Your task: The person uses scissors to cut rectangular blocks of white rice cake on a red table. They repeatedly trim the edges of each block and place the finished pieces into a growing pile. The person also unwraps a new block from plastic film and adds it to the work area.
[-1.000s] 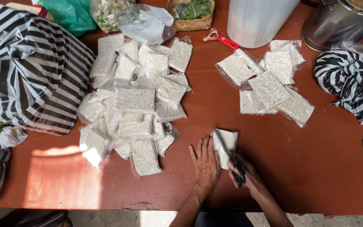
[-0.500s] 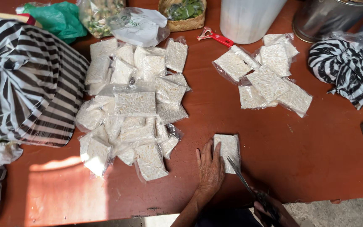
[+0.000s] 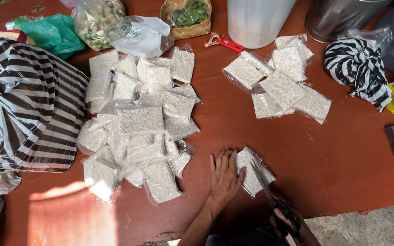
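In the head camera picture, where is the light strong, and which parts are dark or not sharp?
Head view: a sunlit patch glares on the red table at lower left; the right hand with scissors sits in shadow at the bottom edge, slightly soft; the left hand and packet look sharp.

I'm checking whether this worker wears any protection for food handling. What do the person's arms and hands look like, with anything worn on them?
Both are bare. The left hand shows no glove, ring or watch, and its forearm has no sleeve as far as the picture reaches. The right hand sits at the bottom edge, partly hidden by scissors' dark handles, but also looks ungloved with no sleeve visible. Nails are short.
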